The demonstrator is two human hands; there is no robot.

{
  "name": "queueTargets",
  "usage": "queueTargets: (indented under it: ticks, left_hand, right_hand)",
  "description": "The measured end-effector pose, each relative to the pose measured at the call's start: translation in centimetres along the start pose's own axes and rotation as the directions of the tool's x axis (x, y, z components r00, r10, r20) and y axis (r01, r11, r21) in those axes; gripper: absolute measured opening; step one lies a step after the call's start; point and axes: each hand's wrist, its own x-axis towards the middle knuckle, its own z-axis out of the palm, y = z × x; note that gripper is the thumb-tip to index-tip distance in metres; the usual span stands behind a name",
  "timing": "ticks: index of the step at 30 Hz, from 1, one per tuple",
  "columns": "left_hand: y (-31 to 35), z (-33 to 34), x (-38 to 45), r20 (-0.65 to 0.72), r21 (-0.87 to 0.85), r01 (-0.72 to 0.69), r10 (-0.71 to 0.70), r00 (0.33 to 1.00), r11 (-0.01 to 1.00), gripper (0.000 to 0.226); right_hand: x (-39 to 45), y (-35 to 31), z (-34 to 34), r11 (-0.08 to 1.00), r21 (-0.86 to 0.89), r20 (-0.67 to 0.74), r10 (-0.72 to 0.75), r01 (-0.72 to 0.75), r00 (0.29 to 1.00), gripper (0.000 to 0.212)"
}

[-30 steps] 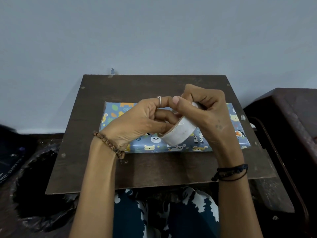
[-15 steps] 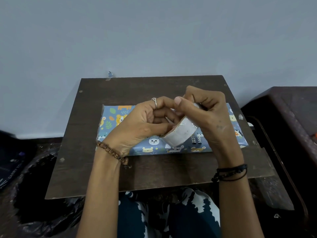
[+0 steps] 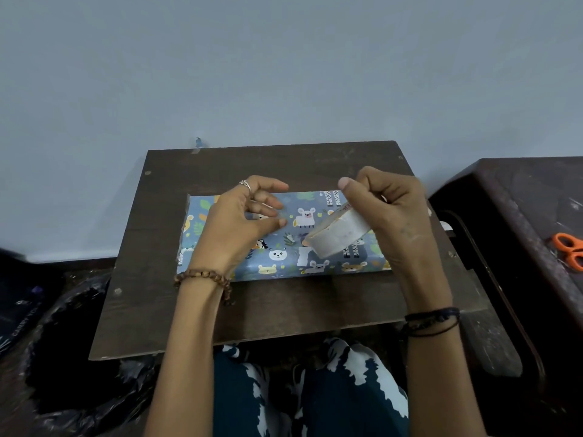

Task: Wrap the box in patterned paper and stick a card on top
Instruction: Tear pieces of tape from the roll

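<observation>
My right hand [image 3: 397,216] grips tape roll [image 3: 339,236]; left hand [image 3: 239,222] loosely curled, maybe pinching clear strip, can't tell. Tape could fold on itself w/ slack.

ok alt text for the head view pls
A person's right hand grips a tape roll above a box wrapped in animal-print paper on a dark wooden board, the left hand alongside, fingers loosely curled. Orange scissors lie far right.
</observation>
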Motion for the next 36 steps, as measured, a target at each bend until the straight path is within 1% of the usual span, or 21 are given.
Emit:
queueTargets:
  ticks: [2,3,5,7,8,9,10,12,13,14,15,18,21,25,27,29,31,32,34,36]
  left_hand:
    - [0.1,-0.2,-0.2,0.026,0.027,-0.004,0.003,1.0,1.0,0.05]
    - [0.2,-0.2,-0.4,0.036,0.026,-0.004,0.003,0.999,1.0,0.05]
    - [0.5,-0.4,-0.6,0.023,0.005,0.002,-0.002,1.0,1.0,0.039]
    - [1.2,-0.6,-1.0,-0.032,-0.032,-0.007,0.006,0.999,0.999,0.022]
    - [1.8,-0.7,-1.2,-0.05,-0.06,-0.022,0.019,0.999,0.998,0.019]
    - [2.5,-0.7,-1.5,-0.039,-0.098,-0.037,0.033,0.999,0.995,0.019]
    - [3.3,-0.6,-1.8,0.004,-0.139,-0.043,0.044,0.999,0.989,0.023]
    - [4.8,0.0,-2.5,0.171,-0.195,-0.011,0.045,0.984,0.981,0.034]
    - [5.3,0.4,-2.8,0.258,-0.203,0.016,0.038,0.966,0.979,0.036]
    - [5.7,0.8,-3.0,0.322,-0.211,0.033,0.038,0.946,0.977,0.033]
    - [5.9,1.1,-3.1,0.36,-0.226,0.047,0.038,0.932,0.973,0.028]
    - [5.6,1.1,-3.3,0.403,-0.254,0.089,0.022,0.915,0.963,0.017]
    - [5.5,0.6,-3.5,0.387,-0.205,0.081,0.005,0.922,0.975,0.012]
    - [5.7,0.5,-3.9,0.277,-0.2,0.056,0.001,0.961,0.978,0.016]
    - [5.9,0.5,-4.0,0.227,-0.206,0.05,-0.002,0.974,0.977,0.019]
    - [6.0,0.5,-4.2,0.198,-0.209,0.036,0.007,0.98,0.977,0.02]
    - [6.2,0.4,-4.4,0.186,-0.218,0.033,0.008,0.982,0.975,0.021]
    - [6.1,0.5,-4.5,0.185,-0.214,0.033,0.007,0.983,0.976,0.022]
    - [5.9,0.5,-4.5,0.19,-0.192,0.03,0.007,0.982,0.981,0.025]
    - [5.7,0.7,-4.5,0.192,-0.181,0.015,0.02,0.981,0.983,0.022]
  right_hand:
    - [-0.1,0.0,0.1,1.0,-0.012,-0.007,-0.005,0.004,1.0,0.044]
    - [-0.1,-0.1,0.2,1.0,-0.017,-0.016,-0.001,0.0,1.0,0.044]
    - [-0.3,-0.2,0.3,1.0,-0.016,-0.051,0.013,-0.014,0.999,0.045]
    - [-0.4,-0.5,0.3,1.0,0.006,-0.095,0.027,-0.027,0.995,0.045]
    - [-0.4,-0.6,0.3,0.999,0.027,-0.11,0.03,-0.027,0.993,0.046]
    - [-0.5,-0.7,0.4,0.999,0.047,-0.118,0.03,-0.025,0.993,0.046]
    - [-0.6,-0.8,0.5,0.998,0.065,-0.12,0.028,-0.021,0.992,0.048]
    - [-0.8,-1.1,0.8,0.996,0.09,-0.12,0.032,-0.022,0.992,0.05]
    - [-0.9,-1.3,0.9,0.994,0.102,-0.121,0.04,-0.028,0.992,0.05]
    - [-1.1,-1.4,1.0,0.992,0.12,-0.127,0.054,-0.039,0.99,0.05]
    - [-1.2,-1.6,1.0,0.988,0.147,-0.135,0.074,-0.054,0.988,0.05]
    - [-1.6,-1.9,1.0,0.977,0.203,-0.141,0.094,-0.064,0.986,0.05]
    - [-2.1,-2.0,1.3,0.967,0.233,-0.142,0.135,-0.099,0.981,0.048]
    - [-2.5,-2.5,1.6,0.937,0.295,-0.109,0.228,-0.188,0.967,0.05]
    - [-2.5,-2.8,1.6,0.915,0.313,-0.058,0.284,-0.252,0.957,0.049]
    - [-2.7,-2.9,1.3,0.892,0.334,0.032,0.311,-0.304,0.95,0.042]
    - [-2.9,-2.9,1.2,0.9,0.327,0.099,0.272,-0.29,0.957,0.031]
    - [-3.1,-2.9,1.2,0.912,0.314,0.108,0.243,-0.265,0.964,0.027]
    - [-3.2,-2.7,1.2,0.942,0.265,0.093,0.188,-0.206,0.978,0.026]
    - [-3.2,-2.5,1.3,0.973,0.168,0.08,0.145,-0.157,0.986,0.027]
